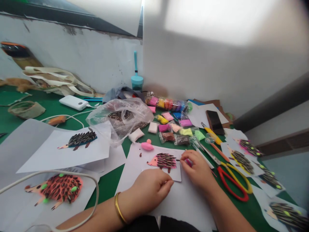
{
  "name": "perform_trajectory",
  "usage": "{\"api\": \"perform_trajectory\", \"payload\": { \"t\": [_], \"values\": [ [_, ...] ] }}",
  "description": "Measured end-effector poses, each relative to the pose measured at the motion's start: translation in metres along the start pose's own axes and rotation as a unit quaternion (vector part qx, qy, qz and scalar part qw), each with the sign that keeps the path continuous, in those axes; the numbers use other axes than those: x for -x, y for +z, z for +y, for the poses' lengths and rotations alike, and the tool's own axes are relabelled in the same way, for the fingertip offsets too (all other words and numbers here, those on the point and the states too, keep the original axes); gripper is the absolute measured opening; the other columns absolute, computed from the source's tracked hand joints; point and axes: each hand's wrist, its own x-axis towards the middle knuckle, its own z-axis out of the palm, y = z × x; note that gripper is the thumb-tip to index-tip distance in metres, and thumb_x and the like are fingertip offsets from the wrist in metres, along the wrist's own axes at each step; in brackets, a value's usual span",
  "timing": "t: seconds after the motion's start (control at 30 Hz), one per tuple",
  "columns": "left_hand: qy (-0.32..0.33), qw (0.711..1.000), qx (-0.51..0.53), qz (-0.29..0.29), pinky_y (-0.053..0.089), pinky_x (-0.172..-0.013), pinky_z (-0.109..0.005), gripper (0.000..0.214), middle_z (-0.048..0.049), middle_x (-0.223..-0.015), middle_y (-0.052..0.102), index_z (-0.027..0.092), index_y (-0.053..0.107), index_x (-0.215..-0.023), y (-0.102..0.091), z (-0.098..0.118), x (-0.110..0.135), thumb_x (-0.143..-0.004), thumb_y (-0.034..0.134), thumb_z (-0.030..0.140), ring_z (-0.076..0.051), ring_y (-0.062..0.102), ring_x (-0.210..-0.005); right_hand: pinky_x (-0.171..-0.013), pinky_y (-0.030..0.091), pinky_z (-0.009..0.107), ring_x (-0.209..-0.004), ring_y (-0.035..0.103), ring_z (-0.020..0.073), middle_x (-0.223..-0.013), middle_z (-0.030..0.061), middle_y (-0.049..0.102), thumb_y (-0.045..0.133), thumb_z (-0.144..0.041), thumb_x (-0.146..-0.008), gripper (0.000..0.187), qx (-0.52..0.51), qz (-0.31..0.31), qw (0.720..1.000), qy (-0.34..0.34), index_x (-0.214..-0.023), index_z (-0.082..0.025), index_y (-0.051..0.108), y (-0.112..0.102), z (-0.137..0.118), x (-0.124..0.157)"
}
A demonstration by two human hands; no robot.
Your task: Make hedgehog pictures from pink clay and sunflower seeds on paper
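Lying on white paper (135, 164) in front of me is a small card with a pink clay hedgehog (165, 161), its back covered in dark striped sunflower seeds. My right hand (196, 169) is closed in a pinch at the card's right edge, with a dark sunflower seed (178, 160) at its fingertips. Something purple shows partly behind those fingers. Over the card's lower left, my left hand (151, 190) has its fingers pressed together; what they hold, if anything, is hidden. A pink clay lump (147, 146) sits above the card.
Several clay packets (166, 137) and a plastic bag of seeds (120, 117) stand behind the paper. Scissors (233, 182), a yellow cutter (212, 134) and a phone (214, 122) lie right. More seed hedgehogs (60, 190) lie on both sides. A white cable (96, 183) loops near my left forearm.
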Motion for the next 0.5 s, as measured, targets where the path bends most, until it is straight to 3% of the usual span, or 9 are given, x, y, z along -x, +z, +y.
{"api": "perform_trajectory", "payload": {
  "t": [0.07, 0.17, 0.5],
  "values": [
    [0.033, 0.992, -0.124, 0.008, 0.043, -0.068, -0.03, 0.026, -0.0057, -0.08, 0.068, 0.02, 0.071, -0.094, 0.006, -0.002, 0.003, -0.093, 0.047, 0.031, -0.02, 0.061, -0.075, -0.085, 0.044, 0.038, -0.093, 0.057, 0.0235, -0.092, 0.0055, 0.064, 0.058, -0.022, -0.082, 0.009, 0.019, 0.011, 1.0, -0.008, -0.078, -0.022, 0.066, 0.002, 0.001, 0.0],
    [0.046, 0.976, -0.213, 0.004, 0.045, -0.065, -0.031, 0.025, -0.0065, -0.081, 0.068, 0.022, 0.069, -0.101, 0.015, -0.006, 0.005, -0.093, 0.048, 0.033, -0.023, 0.063, -0.074, -0.084, 0.043, 0.039, -0.092, 0.056, 0.0239, -0.091, 0.0057, 0.062, 0.059, -0.022, -0.083, 0.009, 0.031, 0.014, 0.999, -0.004, -0.077, -0.022, 0.066, 0.005, 0.001, 0.0],
    [0.029, 0.958, -0.286, -0.005, 0.051, -0.063, -0.038, 0.027, -0.0074, -0.08, 0.068, 0.021, 0.066, -0.102, 0.02, -0.01, 0.005, -0.094, 0.046, 0.037, -0.027, 0.065, -0.073, -0.081, 0.043, 0.037, -0.088, 0.055, 0.0224, -0.089, 0.0043, 0.062, 0.059, -0.021, -0.083, 0.01, 0.034, 0.012, 0.999, -0.009, -0.076, -0.022, 0.067, 0.013, -0.002, -0.001]
  ]
}}
